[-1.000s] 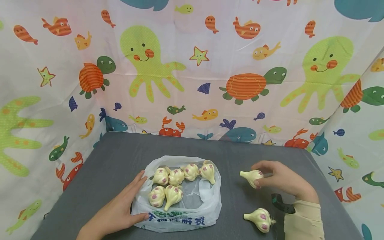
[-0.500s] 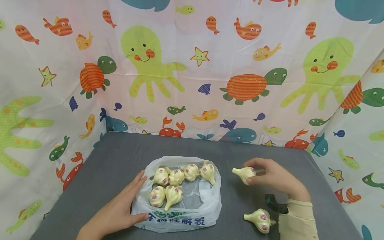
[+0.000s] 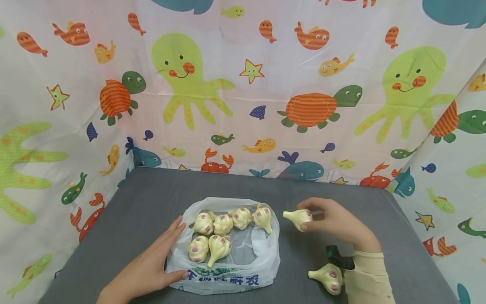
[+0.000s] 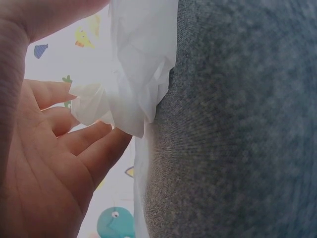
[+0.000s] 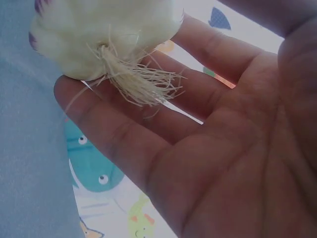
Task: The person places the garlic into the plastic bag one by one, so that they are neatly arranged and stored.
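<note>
My right hand grips a pale garlic bulb with purple patches between thumb and fingers, right of the bag, its stem pointing left. Seen from the right wrist, the root tuft of that bulb faces the palm. My left hand rests along the left side of a white plastic bag, fingers extended and thumb at its front. In the left wrist view, fingertips touch the crumpled plastic. Several garlic bulbs lie inside the open bag, towards its back and left.
Another garlic bulb lies on the dark grey table near the right forearm, below a black wrist strap. A white curtain printed with sea animals stands behind the table and along both sides.
My right hand has carried its garlic bulb leftward, closer to the bag. The left hand, the bag and the bulbs inside it have stayed in place.
</note>
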Demonstrator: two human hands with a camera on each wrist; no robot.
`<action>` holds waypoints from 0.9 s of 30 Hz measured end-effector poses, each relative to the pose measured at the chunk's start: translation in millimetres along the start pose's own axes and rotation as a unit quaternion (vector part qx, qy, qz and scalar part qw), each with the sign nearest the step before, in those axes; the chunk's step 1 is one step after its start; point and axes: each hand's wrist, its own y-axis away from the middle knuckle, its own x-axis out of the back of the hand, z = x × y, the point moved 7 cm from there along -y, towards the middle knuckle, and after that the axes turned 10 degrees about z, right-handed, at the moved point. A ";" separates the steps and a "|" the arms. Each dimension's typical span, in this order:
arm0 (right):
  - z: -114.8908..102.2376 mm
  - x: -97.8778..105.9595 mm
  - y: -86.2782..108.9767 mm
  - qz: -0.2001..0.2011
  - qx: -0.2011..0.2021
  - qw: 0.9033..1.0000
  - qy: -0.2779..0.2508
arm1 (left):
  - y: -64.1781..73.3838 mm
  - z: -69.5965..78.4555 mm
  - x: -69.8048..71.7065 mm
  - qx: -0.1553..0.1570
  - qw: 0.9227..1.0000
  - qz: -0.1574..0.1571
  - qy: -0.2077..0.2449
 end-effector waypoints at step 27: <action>-33.9 -48.0 -11.6 -0.049 0.061 0.997 0.012 | -0.5 -2.4 -1.2 -0.011 1.000 0.006 -0.006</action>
